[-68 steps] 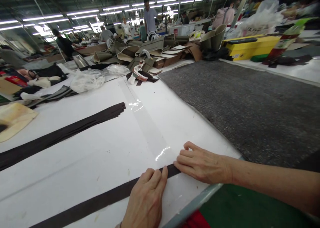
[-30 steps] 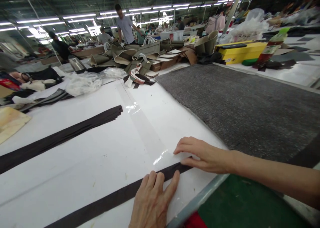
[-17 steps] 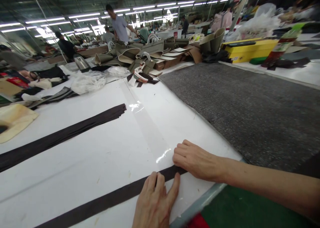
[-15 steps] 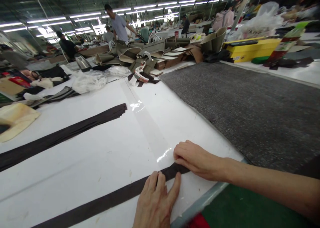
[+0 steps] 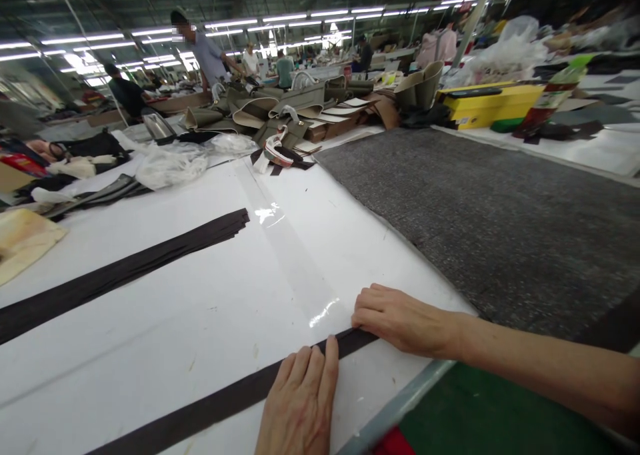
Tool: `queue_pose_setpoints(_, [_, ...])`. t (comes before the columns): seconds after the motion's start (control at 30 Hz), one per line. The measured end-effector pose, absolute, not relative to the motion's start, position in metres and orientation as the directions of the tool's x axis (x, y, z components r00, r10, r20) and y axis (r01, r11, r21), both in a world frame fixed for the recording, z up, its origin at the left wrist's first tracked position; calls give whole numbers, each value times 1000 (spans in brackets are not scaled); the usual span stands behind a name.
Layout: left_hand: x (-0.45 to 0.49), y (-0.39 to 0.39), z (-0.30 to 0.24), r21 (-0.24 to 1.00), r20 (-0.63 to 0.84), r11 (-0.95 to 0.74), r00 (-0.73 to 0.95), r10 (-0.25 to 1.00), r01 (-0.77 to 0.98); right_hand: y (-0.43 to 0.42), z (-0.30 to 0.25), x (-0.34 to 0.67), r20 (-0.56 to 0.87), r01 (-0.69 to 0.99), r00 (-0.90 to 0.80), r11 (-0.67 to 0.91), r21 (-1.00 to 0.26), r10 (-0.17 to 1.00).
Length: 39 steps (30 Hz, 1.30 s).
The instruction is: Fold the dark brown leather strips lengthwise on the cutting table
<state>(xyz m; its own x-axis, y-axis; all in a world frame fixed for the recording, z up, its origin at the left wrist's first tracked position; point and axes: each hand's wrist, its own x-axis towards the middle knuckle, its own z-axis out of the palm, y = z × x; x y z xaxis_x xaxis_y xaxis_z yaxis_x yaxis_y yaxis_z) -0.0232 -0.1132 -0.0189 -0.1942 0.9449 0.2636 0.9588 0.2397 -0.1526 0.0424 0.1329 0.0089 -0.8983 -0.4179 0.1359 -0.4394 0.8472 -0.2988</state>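
Observation:
A long dark brown strip (image 5: 220,405) lies across the near part of the white table (image 5: 210,308). My left hand (image 5: 300,408) rests flat on the strip, fingers together and stretched out. My right hand (image 5: 400,318) presses on the strip's right end near the table edge, its fingers curled down onto it. A band of clear tape (image 5: 290,255) runs up the table from between my hands. A second stack of dark strips (image 5: 125,268) lies farther back on the left.
A grey felt mat (image 5: 500,215) covers the table's right side. Olive bag parts (image 5: 280,108), plastic wrap (image 5: 170,162) and a yellow box (image 5: 490,102) stand at the back. A tan sheet (image 5: 25,238) lies at the left. People work at far tables.
My left hand's fingers have drawn together on the strip. My right hand has shifted slightly along the strip's end. A person at the back has walked leftward.

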Motion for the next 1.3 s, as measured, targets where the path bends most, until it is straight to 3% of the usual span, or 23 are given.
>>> queue_pose_setpoints(0.27, [-27, -109, -15, -111, 203, 206, -180, 963, 972, 146, 6, 50, 285, -521, -844, 822, -232, -454])
queue_pose_setpoints(0.9, [-29, -98, -11, -136, 171, 187, -163, 972, 973, 153, 13, 68, 243, -519, -825, 854, 33, -511])
queue_pose_setpoints(1.3, [-31, -90, -16, -178, 265, 117, -67, 962, 977, 156, 10, 82, 218, -439, -877, 899, 4, -429])
